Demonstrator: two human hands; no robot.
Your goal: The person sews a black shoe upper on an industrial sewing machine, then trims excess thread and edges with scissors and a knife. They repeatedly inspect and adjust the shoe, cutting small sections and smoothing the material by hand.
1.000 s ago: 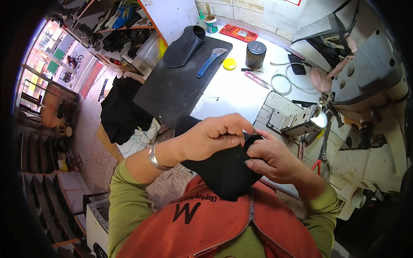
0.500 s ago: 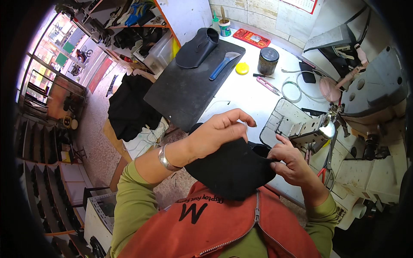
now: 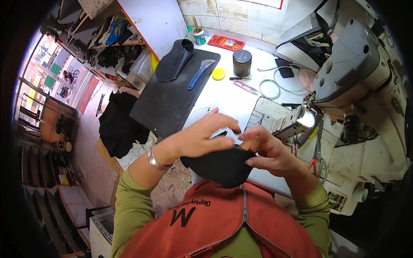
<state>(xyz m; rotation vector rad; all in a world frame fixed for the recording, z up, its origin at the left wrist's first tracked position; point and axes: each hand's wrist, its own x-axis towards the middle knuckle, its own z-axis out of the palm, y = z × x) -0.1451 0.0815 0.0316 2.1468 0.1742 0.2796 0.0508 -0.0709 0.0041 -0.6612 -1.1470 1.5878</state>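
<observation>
A black shoe upper (image 3: 217, 169), soft and curved, is held low in front of my red vest, over the table's near edge. My right hand (image 3: 272, 151) grips its right side, thumb on the near face and fingers bent over the top rim. Across the upper's top edge reaches my left hand (image 3: 201, 134), thumb and fingers apart and slightly smeared by motion. Its fingertips come close to the right hand's. Part of the upper's rim is hidden behind the hands. I cannot make out anything small between the fingers.
A sewing machine (image 3: 344, 73) stands to the right, its arm (image 3: 275, 116) beside my right hand. On the white table lie a dark mat (image 3: 165, 101) with another black upper (image 3: 175, 60) and a blue-handled knife (image 3: 200, 75), plus a dark jar (image 3: 242, 64), pink thread snips (image 3: 245, 86) and scissors (image 3: 317, 152).
Both hands have come closer together over the upper, the right moving leftward. My left hand has lowered and its fingers have spread. The whole view has shifted, so the table things sit further left.
</observation>
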